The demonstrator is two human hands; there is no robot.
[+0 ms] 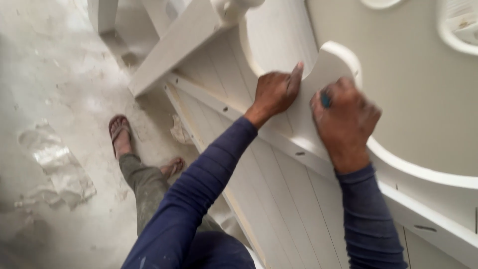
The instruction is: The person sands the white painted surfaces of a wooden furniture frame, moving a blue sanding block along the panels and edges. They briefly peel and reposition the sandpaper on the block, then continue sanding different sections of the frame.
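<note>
Hands are working on a white panel (pixel 279 199) lying tilted above the dusty floor (pixel 59 99). Left hand (pixel 275 92) is resting flat against its curved edge, fingers (pixel 295 74) released and stretched out. Right hand (pixel 344 117) is blurred, clenched on a small blue thing (pixel 325 100) pressed to the same curve. Sandalled feet (pixel 119 132) are standing on the floor beside the panel.

Dusty pale concrete floor (pixel 59 99) beneath a plain beige wall (pixel 423 109)
</note>
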